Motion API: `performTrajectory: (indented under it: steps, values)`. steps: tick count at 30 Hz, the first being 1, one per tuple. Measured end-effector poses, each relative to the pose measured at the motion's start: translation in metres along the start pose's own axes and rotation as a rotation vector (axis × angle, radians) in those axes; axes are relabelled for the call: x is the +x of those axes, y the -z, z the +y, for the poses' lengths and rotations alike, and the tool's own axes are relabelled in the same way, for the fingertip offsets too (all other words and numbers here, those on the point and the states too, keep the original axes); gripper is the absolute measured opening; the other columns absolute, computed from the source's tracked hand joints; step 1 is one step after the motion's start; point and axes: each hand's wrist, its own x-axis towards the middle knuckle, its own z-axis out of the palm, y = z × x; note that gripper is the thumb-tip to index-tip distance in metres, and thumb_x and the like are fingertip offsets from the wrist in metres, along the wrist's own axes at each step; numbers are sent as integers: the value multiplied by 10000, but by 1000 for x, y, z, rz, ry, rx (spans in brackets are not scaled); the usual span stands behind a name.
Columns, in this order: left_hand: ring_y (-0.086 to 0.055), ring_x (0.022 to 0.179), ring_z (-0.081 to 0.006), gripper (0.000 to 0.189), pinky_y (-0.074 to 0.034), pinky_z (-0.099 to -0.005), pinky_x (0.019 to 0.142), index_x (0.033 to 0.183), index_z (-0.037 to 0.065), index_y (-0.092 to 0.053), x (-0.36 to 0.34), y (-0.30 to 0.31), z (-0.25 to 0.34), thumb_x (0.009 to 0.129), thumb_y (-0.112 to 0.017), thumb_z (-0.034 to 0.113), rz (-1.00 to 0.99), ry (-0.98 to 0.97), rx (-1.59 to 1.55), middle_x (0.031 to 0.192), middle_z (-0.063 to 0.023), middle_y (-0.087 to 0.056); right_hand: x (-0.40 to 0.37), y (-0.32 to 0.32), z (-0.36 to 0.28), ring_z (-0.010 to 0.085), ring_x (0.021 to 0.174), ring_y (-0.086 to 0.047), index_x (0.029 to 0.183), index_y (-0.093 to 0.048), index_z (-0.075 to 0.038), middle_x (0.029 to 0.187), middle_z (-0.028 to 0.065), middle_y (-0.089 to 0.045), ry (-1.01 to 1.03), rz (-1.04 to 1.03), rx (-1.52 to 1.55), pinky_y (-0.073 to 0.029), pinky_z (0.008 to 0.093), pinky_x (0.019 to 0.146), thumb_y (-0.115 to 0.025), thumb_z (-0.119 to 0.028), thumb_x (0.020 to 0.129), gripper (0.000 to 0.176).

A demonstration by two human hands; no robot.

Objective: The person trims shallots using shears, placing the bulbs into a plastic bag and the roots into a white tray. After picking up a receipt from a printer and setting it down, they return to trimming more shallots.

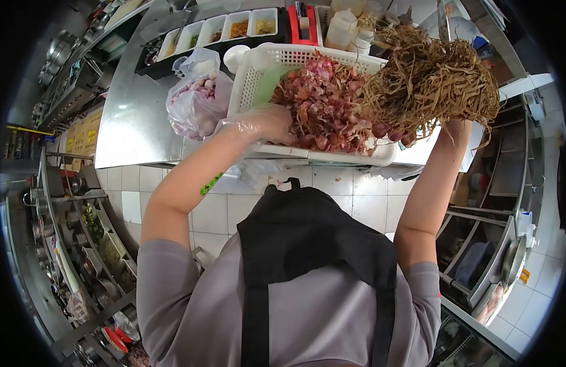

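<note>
A white perforated plastic basket (pixel 246 73) on the steel counter holds a heap of red shallots (pixel 323 101) with loose papery skins. My left hand (pixel 274 124), in a clear plastic glove, reaches over the basket's near left side against the shallots; its fingers are mostly hidden. On the right, my right hand (pixel 458 127) grips a thick bundle of dry brown shallot stalks (pixel 433 82), which covers most of that hand. The bundle hangs over the basket's right end, with a few shallots at its lower left.
A clear plastic bag of peeled shallots (pixel 199 101) stands left of the basket. Behind are a row of white ingredient trays (pixel 239 29), a red holder (pixel 303 25) and squeeze bottles (pixel 341 29). Metal shelving (pixel 478 244) stands at right; a light tiled floor (pixel 332 183) lies below.
</note>
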Motion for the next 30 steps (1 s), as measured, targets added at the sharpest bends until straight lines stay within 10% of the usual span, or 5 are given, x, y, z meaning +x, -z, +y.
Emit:
performTrajectory:
  steps: [12,15,21,23,30]
  values:
    - [-608,889,-321,811,-499,-389,743,1325,67,-348,23,-1,64,699,-695,449,642,-215,-104,1242,-219,-445,18,8,-14,178,929,-566,1125,-536,-3,1043,84,-591,48,-13,-19,-482,295,758,-614,-170,818,359]
    - [-601,921,-354,882,-514,-399,744,1390,96,-258,24,17,104,708,-693,448,249,6,33,1343,-228,-312,23,9,-18,178,929,-567,1127,-535,-4,1043,83,-591,56,-24,-25,-483,296,758,-616,-175,818,361]
    - [-598,888,-294,331,-511,-318,750,1105,56,-561,64,-8,67,774,-555,33,403,-193,-332,1108,-149,-528,25,13,-24,179,931,-568,1129,-534,-7,1044,83,-590,72,-32,-35,-484,298,758,-618,-183,819,366]
    - [-620,864,-224,355,-497,-294,705,1162,99,-561,72,-16,31,815,-609,159,1021,-683,155,1175,-129,-525,24,15,-26,180,931,-569,1130,-534,-8,1044,82,-590,74,-30,-34,-485,299,758,-619,-186,819,368]
    - [-538,685,-50,176,-414,-199,570,987,75,-620,20,35,41,865,-589,197,316,-278,-1167,799,-31,-601,27,18,-29,181,933,-570,1133,-532,-12,1045,82,-589,90,-37,-42,-487,301,759,-622,-197,820,374]
